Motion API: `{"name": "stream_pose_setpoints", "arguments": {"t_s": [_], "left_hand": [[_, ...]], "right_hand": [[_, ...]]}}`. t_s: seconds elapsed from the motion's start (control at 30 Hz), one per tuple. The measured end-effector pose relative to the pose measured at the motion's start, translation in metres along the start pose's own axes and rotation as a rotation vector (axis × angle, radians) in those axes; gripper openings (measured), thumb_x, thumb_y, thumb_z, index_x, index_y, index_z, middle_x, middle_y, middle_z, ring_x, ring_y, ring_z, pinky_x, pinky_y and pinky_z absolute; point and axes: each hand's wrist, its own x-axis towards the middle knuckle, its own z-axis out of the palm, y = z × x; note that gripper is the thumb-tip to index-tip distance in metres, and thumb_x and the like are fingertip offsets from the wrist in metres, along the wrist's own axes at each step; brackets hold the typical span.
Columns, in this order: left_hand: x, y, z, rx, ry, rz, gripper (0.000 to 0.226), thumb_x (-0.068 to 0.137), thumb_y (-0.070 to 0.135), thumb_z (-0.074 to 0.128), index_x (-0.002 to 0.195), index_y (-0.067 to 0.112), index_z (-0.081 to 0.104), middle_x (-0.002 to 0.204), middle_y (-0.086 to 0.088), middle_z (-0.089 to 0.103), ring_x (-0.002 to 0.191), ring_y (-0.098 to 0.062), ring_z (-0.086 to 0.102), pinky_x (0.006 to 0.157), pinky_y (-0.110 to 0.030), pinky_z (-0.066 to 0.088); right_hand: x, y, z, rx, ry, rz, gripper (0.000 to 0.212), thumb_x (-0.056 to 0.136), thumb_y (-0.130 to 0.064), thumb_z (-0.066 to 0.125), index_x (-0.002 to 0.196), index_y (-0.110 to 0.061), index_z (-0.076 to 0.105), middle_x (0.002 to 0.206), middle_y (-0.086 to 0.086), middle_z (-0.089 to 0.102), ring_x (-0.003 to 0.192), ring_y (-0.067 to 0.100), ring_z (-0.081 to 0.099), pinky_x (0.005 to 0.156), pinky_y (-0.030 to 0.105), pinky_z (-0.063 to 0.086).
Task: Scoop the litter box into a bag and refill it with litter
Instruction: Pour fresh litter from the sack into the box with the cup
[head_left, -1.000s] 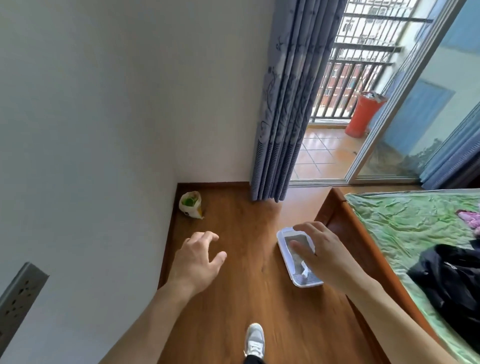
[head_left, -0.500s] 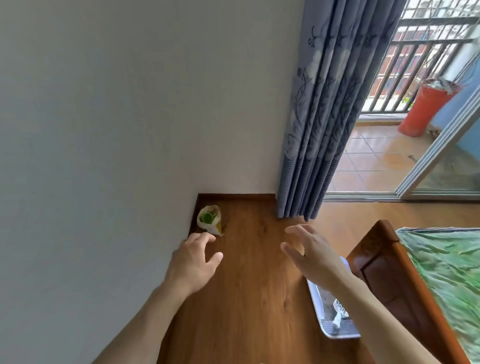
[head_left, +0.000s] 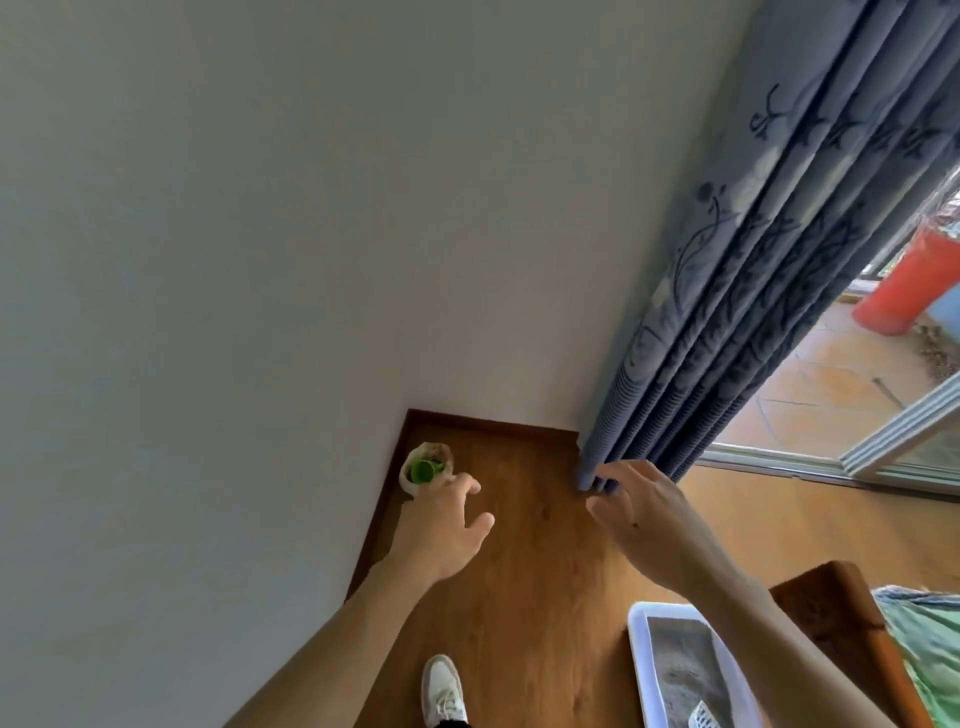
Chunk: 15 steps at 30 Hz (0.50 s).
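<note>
Hands reached empty and loose-fingered toward the litter bag (head_left: 426, 470) standing in the corner ahead; the left hand (head_left: 441, 530) was nearer, the right hand (head_left: 649, 519) trailing. The litter box (head_left: 675, 675) lay behind, lower right

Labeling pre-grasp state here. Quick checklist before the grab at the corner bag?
1. Left hand free: ok, fingers spread, holding nothing.
2. Right hand free: ok, open and holding nothing.
3. Bag in sight: ok, in the wall corner, a green thing showing in its open top.
4. Contact with bag: cannot tell, left fingertips overlap its edge.
5. Litter box placement: ok, on the floor beside the bed frame.
6. Scoop located: ok, lying in the box.
</note>
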Motion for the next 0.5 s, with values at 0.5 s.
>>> {"name": "stream_pose_setpoints", "arguments": {"t_s": [0.5], "left_hand": [[0.132,-0.084,-0.022,-0.106,-0.058,-0.166,0.044,0.097,0.048,0.056,0.136,0.031,0.05,0.135,0.012,0.055,0.116,-0.006,0.056,0.09,-0.015,0.041]], "right_hand": [[0.165,-0.023,0.041,-0.04,-0.226,0.002,0.05,0.095,-0.059,0.036,0.136,-0.032,0.047,0.142,-0.01,0.045,0.125,0.008,0.046,0.108,0.035,0.039]]}}
